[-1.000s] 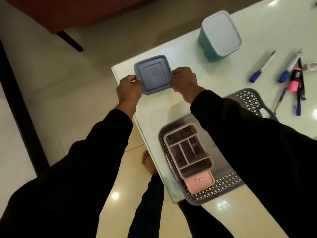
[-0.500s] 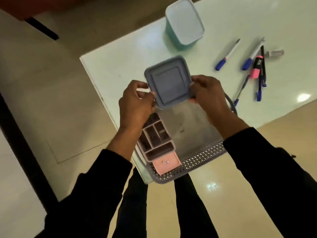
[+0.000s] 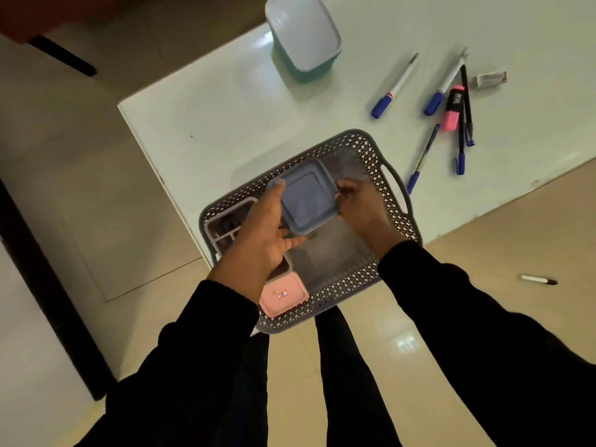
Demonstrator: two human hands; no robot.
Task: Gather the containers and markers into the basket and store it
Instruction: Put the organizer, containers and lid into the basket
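Observation:
A grey perforated basket (image 3: 361, 150) sits at the table's near corner, partly overhanging the edge. Over its middle I hold a square blue-grey lidded container (image 3: 306, 198), my left hand (image 3: 261, 233) on its left side and my right hand (image 3: 361, 208) on its right side. Inside the basket's left part lies a pink divided organizer (image 3: 222, 230) with a pink box (image 3: 282, 296) at its near end, partly hidden by my left hand. A teal container with a white lid (image 3: 303, 37) stands at the far side. Blue-capped markers (image 3: 395, 88), pens (image 3: 422, 156) and a pink highlighter (image 3: 451, 109) lie to the right.
The pale table (image 3: 209, 124) ends at its left edge and near edge beside the basket. A small clear wrapper (image 3: 490, 79) lies beyond the pens. One black-tipped marker (image 3: 538, 279) lies on the tiled floor at right. My legs stand below the basket.
Both hands carried the blue-grey container from the table's far-left corner toward me and lowered it over the basket's middle.

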